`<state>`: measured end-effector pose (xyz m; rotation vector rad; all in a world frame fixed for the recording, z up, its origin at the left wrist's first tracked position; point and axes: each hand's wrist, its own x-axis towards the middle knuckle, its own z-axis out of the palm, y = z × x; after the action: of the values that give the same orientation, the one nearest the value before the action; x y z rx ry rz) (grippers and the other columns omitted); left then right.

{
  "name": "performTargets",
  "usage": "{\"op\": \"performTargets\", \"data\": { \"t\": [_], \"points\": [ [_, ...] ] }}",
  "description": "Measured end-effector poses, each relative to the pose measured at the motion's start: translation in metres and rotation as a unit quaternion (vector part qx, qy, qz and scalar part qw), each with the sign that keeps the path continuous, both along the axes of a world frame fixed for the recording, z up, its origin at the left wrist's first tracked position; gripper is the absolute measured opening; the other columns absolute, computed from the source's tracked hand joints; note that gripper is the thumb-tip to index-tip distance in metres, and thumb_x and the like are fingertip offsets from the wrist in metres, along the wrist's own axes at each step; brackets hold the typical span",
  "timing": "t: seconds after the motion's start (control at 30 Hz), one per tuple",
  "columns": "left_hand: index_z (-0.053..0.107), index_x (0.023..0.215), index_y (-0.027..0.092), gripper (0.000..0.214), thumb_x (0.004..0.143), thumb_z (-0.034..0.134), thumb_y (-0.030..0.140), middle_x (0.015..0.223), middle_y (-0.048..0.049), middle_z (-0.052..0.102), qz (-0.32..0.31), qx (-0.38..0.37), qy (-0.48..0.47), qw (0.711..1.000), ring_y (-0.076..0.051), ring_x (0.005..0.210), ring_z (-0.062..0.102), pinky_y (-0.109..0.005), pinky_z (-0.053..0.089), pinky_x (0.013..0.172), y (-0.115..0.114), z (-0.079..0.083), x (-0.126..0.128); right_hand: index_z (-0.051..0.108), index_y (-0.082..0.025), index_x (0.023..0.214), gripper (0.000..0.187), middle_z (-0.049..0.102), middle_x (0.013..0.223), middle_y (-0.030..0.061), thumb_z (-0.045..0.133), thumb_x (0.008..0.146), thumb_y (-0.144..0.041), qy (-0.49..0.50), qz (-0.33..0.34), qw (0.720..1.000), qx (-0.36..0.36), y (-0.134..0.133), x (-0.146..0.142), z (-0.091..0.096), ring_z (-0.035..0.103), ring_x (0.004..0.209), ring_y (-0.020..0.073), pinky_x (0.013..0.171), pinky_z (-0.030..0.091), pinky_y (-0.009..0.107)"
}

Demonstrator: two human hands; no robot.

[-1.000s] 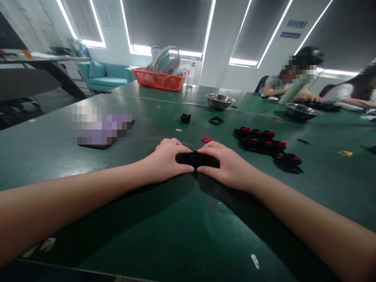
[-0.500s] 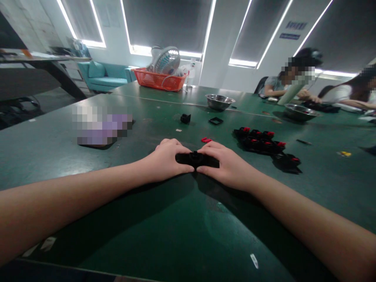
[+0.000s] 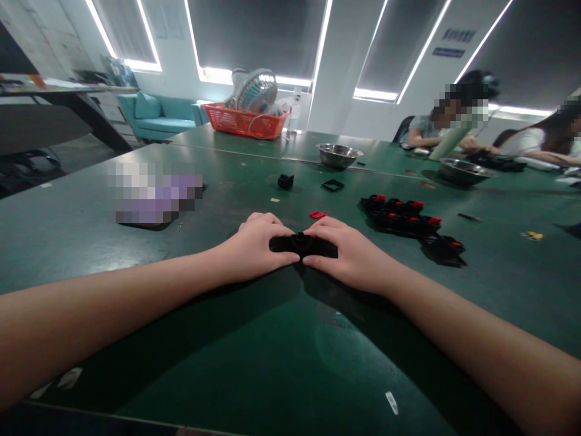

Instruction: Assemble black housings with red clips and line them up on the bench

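Note:
Between my two hands is a small black plastic part (image 3: 301, 243), low over the green table (image 3: 254, 357). My left hand (image 3: 261, 245) grips its left side, thumb in front and fingers behind. From the right, my right hand (image 3: 347, 251) holds it the same way, the thumb tips almost meeting. My palms and fingers hide much of its outline. Just beyond the fingers lies a small red piece (image 3: 318, 214). Farther off are a black block-like part (image 3: 285, 181) and a flat black square frame (image 3: 333, 185).
Several black parts with red pieces (image 3: 402, 215) sit in a cluster at right. A metal bowl (image 3: 339, 156) and an orange basket (image 3: 245, 123) holding a fan stand farther back. A blurred purple object (image 3: 158, 203) lies at left. Two people (image 3: 422, 130) sit at far right.
Both hands keep the same grip on the black part. The whole view has shifted by a tiny amount; nothing else visibly moved.

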<state>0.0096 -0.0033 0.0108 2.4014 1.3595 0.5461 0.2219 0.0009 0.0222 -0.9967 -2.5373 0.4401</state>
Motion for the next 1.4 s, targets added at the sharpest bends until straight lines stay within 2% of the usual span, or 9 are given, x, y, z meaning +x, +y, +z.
{"op": "performTargets", "data": {
  "t": [0.27,0.57,1.13,1.4],
  "points": [
    [0.073,0.109,0.024,0.039,0.079,0.064,0.047,0.109,-0.0096,0.063,0.003,-0.002,0.012,1.0,-0.032,0.111,0.052,-0.047,0.042,0.1,0.0001,0.002,0.0001,0.067,-0.014,0.103,0.024,0.065,0.103,0.0113,0.067,0.082,-0.025,-0.001,-0.003,1.0,-0.001,-0.0001,-0.0002,0.0002,0.058,0.101,0.0247,0.092,0.046,0.041],
    [0.073,0.108,0.023,0.037,0.079,0.064,0.046,0.111,-0.0098,0.062,0.004,-0.004,0.02,1.0,-0.032,0.112,0.052,-0.047,0.042,0.1,-0.0004,0.0027,0.0014,0.066,-0.012,0.103,0.025,0.066,0.103,0.0121,0.068,0.082,-0.024,0.0,0.0,1.0,-0.001,-0.0003,0.0,-0.0007,0.057,0.101,0.0244,0.091,0.046,0.041],
    [0.073,0.108,0.025,0.037,0.079,0.064,0.046,0.112,-0.0095,0.062,0.007,-0.01,0.01,1.0,-0.032,0.114,0.051,-0.049,0.04,0.102,-0.001,0.0019,0.0013,0.066,-0.016,0.102,0.023,0.065,0.102,0.0104,0.068,0.081,-0.026,0.002,-0.004,1.0,-0.002,0.0001,-0.0003,-0.0007,0.058,0.101,0.0251,0.091,0.046,0.043],
    [0.073,0.108,0.023,0.037,0.079,0.065,0.045,0.113,-0.0101,0.061,0.009,-0.012,0.012,1.0,-0.032,0.114,0.051,-0.049,0.04,0.102,-0.0013,0.0032,0.0012,0.066,-0.013,0.102,0.024,0.065,0.103,0.0117,0.067,0.082,-0.025,0.001,-0.003,1.0,-0.003,-0.0006,0.0002,-0.0006,0.057,0.102,0.0251,0.092,0.046,0.042]
  ]
}}
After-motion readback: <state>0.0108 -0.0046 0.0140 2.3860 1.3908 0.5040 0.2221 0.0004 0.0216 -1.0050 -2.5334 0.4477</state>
